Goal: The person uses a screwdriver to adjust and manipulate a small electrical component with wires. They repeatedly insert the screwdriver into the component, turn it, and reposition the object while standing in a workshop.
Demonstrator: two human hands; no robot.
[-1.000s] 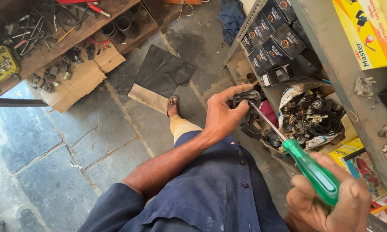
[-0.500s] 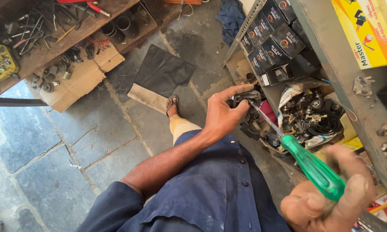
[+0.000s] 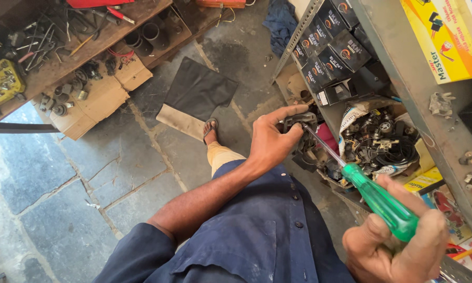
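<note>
The left hand point(image 3: 271, 140) was closed around a small dark metal part point(image 3: 299, 123), the thumb on its near side and the forefinger stretched straight across its top, the other fingers curled under it. The part was held up in the air just in front of the metal shelf rack point(image 3: 403, 68), level with the edge of the shelf that carried an open carton of tangled dark parts and cables point(image 3: 380, 144).

The right hand point(image 3: 398, 246) gripped the translucent green handle of a screwdriver point(image 3: 380, 202), fingers wrapped tight about the lower end, the thumb pressed along the side. The steel shaft ran up and to the left from the handle, and its tip met the part in the left hand; whether it sat in a screw head I could not tell.

On the shelf above the carton stood a row of small black boxes point(image 3: 327, 44). A yellow box point(image 3: 440, 36) stood at the rack's top right corner.

Below the arms were a dark blue shirt and a foot in a sandal point(image 3: 210, 130) on the stone floor point(image 3: 63, 188), beside a black sheet point(image 3: 199, 89). At the floor's far left edge a wooden bench point(image 3: 63, 57) held scattered tools, with flattened cardboard point(image 3: 97, 99) under it.
</note>
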